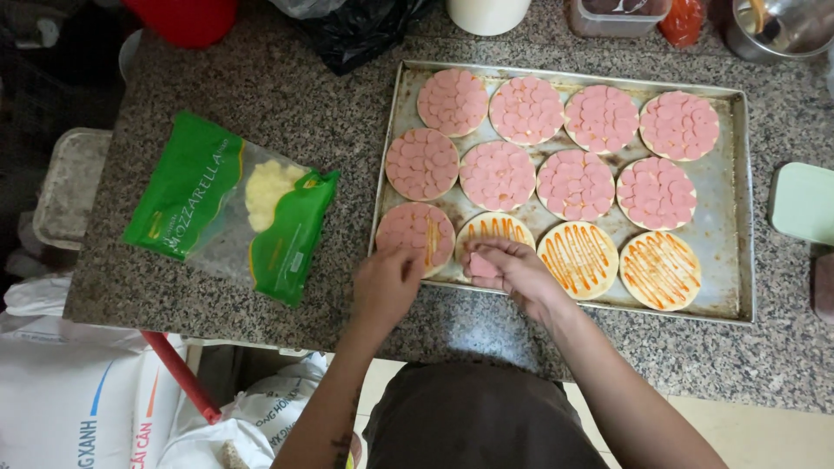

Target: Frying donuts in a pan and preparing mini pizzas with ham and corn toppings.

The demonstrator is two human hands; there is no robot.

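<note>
A metal baking tray [734, 204] on the granite counter holds several round dough bases. Most are covered with pink sausage slices [497, 175]. The front row has one base [415, 233] nearly covered in slices at the left and three bases with orange sauce stripes [577, 257]. My left hand [386, 283] rests its fingertips on the front edge of the nearly covered base. My right hand [512, 269] holds a small stack of pink sausage slices [481, 265] over the front of the second base [495, 229].
A green and clear bag of shredded cheese [228, 207] lies on the counter left of the tray. A pale green lid [804, 201] sits at the right edge. Containers, a black bag and a metal pot stand along the back. White sacks lie on the floor at lower left.
</note>
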